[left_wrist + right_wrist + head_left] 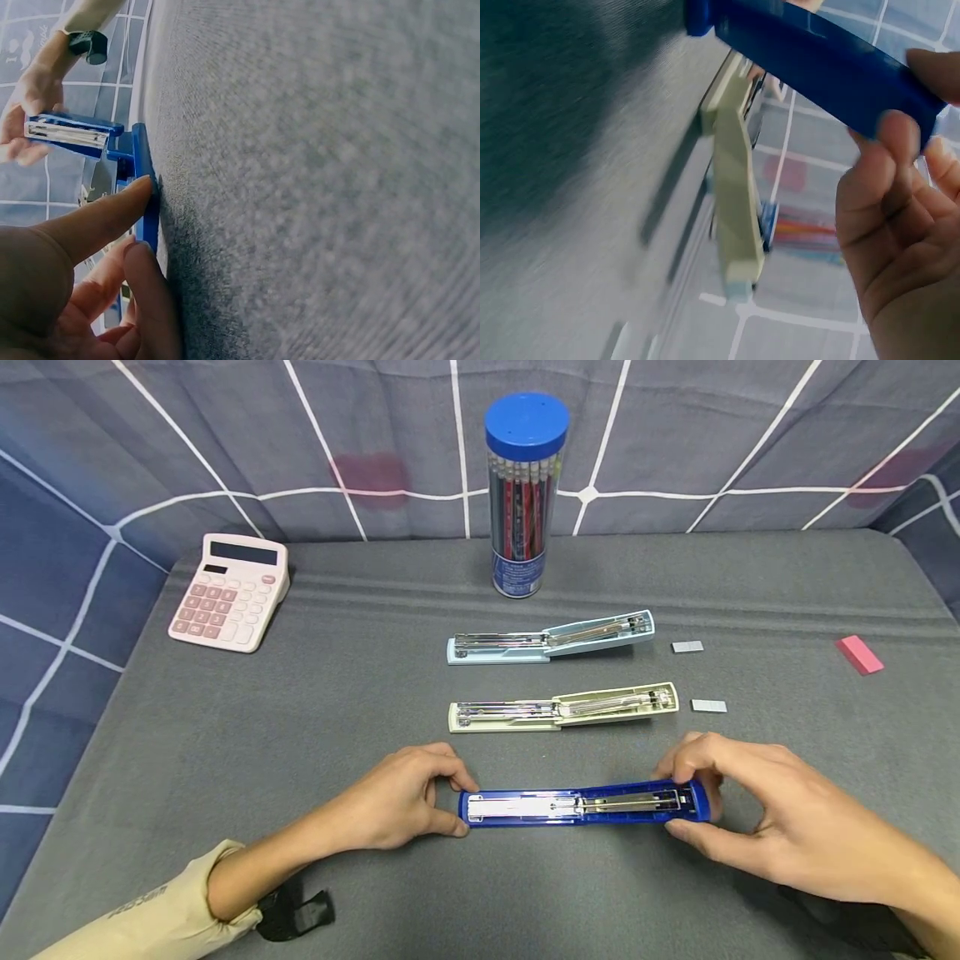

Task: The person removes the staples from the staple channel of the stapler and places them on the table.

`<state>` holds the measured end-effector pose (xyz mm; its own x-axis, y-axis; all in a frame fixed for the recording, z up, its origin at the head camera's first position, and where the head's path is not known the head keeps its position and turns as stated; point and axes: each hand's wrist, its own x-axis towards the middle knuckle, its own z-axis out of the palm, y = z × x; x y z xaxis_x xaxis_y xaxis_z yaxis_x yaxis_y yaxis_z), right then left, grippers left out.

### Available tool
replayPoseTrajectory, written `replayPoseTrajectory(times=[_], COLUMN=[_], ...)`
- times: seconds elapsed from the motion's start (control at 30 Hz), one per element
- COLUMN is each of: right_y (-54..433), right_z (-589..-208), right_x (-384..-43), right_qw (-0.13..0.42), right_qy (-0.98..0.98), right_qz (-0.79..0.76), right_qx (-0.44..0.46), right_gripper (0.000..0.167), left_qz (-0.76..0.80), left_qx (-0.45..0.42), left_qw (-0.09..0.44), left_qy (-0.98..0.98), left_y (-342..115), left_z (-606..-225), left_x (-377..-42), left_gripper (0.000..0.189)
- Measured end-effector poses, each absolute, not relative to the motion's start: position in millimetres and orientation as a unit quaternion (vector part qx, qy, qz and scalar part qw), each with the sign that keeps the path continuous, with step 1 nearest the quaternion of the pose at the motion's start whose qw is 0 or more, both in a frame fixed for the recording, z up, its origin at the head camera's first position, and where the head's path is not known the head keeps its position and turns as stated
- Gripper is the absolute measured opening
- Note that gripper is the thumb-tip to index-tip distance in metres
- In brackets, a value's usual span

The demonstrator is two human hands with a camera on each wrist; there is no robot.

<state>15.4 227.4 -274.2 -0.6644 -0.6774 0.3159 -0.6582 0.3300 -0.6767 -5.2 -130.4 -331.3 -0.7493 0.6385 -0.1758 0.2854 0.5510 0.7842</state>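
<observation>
A blue stapler (519, 808) lies opened out lengthwise near the front of the table, its metal channel facing up. My left hand (403, 797) holds the left end of its base between thumb and fingers. At the other end, my right hand (787, 814) pinches the tip of the swung-back cover, with the thumb on the near side and fingers on the far side. The right wrist view shows this blue cover (817, 64) raised off the table. Behind it lie a pale green stapler (510, 715) and a light blue stapler (501, 648), both opened the same way.
One short staple strip (708, 706) lies right of the green stapler, another staple strip (687, 647) right of the light blue one. A pink eraser (860, 655) lies far right, a pink calculator (228, 593) back left. A blue-lidded tube of pencils (522, 510) stands at the back.
</observation>
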Motion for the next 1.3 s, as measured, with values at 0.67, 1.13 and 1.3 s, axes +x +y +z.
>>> replayPoseTrajectory(times=[0.67, 1.13, 1.3], right_y=[244.5, 159.4, 139.3], right_z=[-289.1, -290.8, -302.5], right_x=[18.7, 30.4, 34.3], right_qw=[0.017, 0.059, 0.1], right_qy=[0.891, 0.855, 0.839], right_qz=[-0.264, -0.368, -0.379], right_qx=[-0.368, -0.361, -0.378], right_gripper=[0.053, 0.032, 0.031], left_qz=[0.376, 0.38, 0.384], left_qx=[0.274, 0.277, 0.279], left_qw=[0.236, 0.23, 0.232], left_qy=[0.853, 0.852, 0.849], left_y=[-128.8, -131.3, -131.3], left_z=[-330.8, -331.3, -331.7], left_x=[-6.7, -6.2, -6.9], left_gripper=[0.03, 0.03, 0.029])
